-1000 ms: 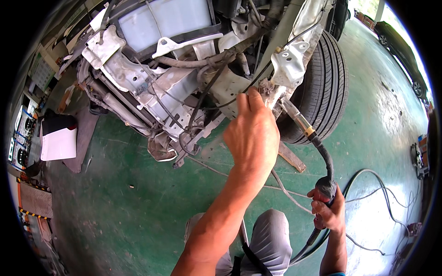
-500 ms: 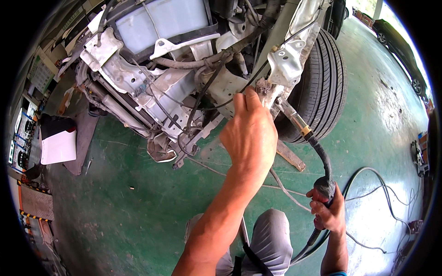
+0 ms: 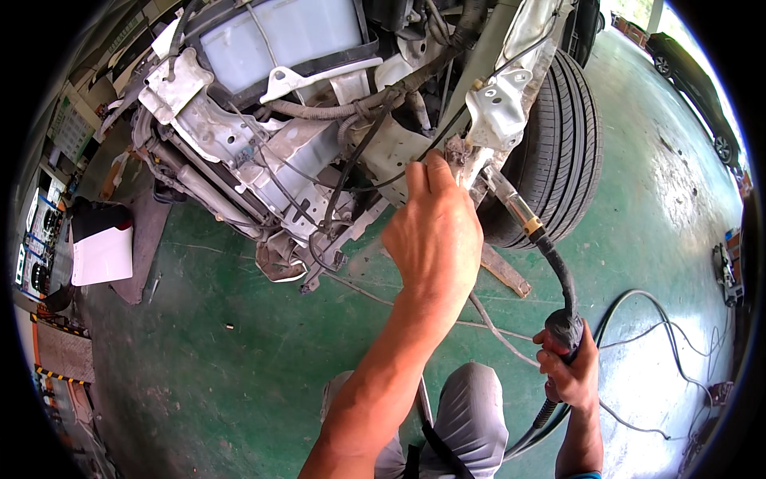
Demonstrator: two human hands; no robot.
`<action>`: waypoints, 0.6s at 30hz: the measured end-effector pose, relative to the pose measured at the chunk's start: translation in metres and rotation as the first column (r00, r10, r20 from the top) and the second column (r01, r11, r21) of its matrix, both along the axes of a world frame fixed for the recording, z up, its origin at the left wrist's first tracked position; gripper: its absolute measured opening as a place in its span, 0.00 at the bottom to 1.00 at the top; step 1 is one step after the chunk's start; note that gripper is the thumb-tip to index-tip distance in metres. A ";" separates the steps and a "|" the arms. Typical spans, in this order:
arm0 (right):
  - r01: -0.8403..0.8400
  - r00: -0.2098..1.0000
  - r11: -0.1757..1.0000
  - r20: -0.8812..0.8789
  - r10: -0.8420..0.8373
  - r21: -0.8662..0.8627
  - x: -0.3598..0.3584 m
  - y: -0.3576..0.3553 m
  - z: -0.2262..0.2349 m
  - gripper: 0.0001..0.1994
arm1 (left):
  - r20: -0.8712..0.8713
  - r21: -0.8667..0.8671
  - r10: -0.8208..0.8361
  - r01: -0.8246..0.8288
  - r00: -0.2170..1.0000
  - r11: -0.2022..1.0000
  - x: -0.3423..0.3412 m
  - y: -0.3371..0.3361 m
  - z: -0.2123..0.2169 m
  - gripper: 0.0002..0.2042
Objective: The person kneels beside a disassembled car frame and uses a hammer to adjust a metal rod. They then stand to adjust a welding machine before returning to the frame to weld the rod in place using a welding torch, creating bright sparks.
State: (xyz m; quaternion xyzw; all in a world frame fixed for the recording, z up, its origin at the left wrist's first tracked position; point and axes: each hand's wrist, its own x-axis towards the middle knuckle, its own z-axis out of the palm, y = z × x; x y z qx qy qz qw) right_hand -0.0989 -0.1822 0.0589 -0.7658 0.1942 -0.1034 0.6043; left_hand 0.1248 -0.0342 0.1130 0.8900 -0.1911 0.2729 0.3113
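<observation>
The step looks like holding the torch (image 3: 567,279), at 3 o'clock, to the frame end (image 3: 459,150); the right hand (image 3: 578,369), at 4, grips its handle. Left hand (image 3: 437,233): fingertips hidden, cannot tell. Next calls for steadiness.

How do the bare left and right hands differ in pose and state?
The bare left hand is at the white, rust-stained metal frame end; the bare right hand wraps a red-handled, black-necked welding torch. The left hand sits farther up the picture than the right hand. Both are gloveless.
</observation>
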 end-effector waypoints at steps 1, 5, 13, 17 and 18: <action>0.002 1.000 1.000 -0.002 -0.002 0.000 0.000 0.000 0.001 0.18 | 0.005 0.000 0.000 0.000 1.000 1.000 0.000 0.000 0.000 0.17; -0.002 1.000 1.000 -0.020 0.003 0.006 0.000 0.001 0.004 0.18 | 0.016 -0.002 0.000 0.000 1.000 1.000 0.001 0.000 0.000 0.17; -0.006 1.000 1.000 -0.007 0.006 0.011 0.000 0.000 0.003 0.17 | 0.002 -0.011 -0.007 0.007 1.000 1.000 0.001 0.001 0.001 0.17; -0.004 1.000 1.000 0.014 0.003 0.016 0.001 0.001 0.000 0.17 | 0.004 -0.008 -0.007 0.008 1.000 1.000 0.001 0.001 0.001 0.18; -0.007 1.000 1.000 0.009 0.006 0.012 0.001 0.000 0.001 0.17 | 0.008 -0.008 -0.008 0.008 1.000 1.000 0.001 0.001 0.001 0.18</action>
